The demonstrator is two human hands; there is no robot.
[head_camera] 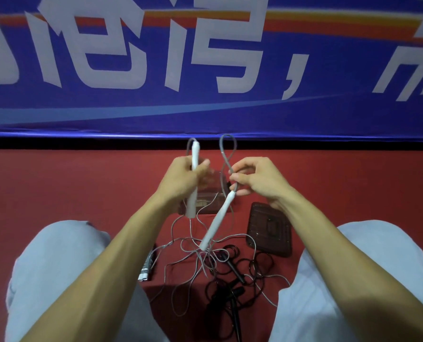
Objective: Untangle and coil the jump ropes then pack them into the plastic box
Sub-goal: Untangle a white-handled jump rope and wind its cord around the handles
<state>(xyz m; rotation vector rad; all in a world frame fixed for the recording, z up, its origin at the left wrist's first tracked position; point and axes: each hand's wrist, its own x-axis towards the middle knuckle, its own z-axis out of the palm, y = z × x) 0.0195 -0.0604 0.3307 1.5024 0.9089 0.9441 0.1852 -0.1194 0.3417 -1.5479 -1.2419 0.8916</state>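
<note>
1. Left hand [183, 178] gripped one white handle [195, 154], held upright.
2. Right hand [254, 181] pinched the grey rope [226, 149] just above the second handle [215, 223], which hung tilted.
3. Slack grey rope lay tangled with the black rope [232, 267] on the red floor [82, 188] between my knees.
4. Plastic box [205, 206] sat beyond the tangle, partly hidden by my hands, with the lid [269, 230] just to its right.

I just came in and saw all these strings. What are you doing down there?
A person sitting on the red floor is untangling a jump rope. The left hand grips one white handle upright. The right hand pinches the grey cord in its fingers, just above the other handle, which dangles. The rest of the cord lies tangled on the floor with a black rope. The clear box sits behind the hands, its lid off beside it.
</note>
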